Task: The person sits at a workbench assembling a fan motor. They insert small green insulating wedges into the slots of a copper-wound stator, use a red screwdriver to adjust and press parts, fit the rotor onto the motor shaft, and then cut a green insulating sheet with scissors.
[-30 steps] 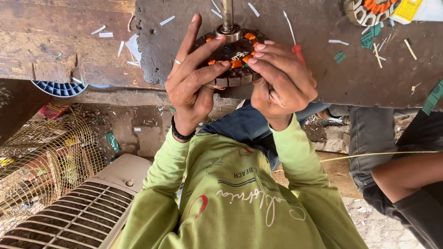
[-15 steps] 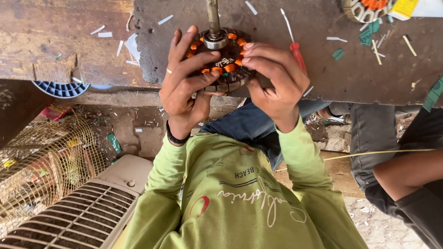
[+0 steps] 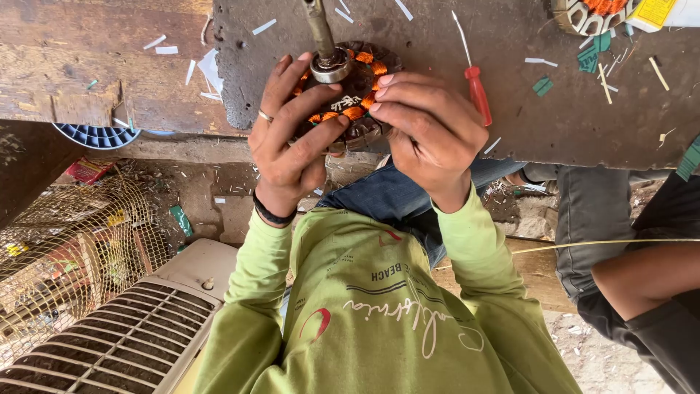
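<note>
Lime-green long sleeves, blue jeans, black wristband, ring on left hand [image 3: 292, 142]

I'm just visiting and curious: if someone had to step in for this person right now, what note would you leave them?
Left hand: fingers wrapped around the wound stator from the left side.
Right hand: fingers gripping its right side, fingertips on the orange windings.
Things: the stator is held at the edge of the dark bench, its shaft and bearing pointing away. A red-handled screwdriver lies on the bench just right of it.
Done: windings sit in the core.
Left: stator not set down; screwdriver untouched.
</note>
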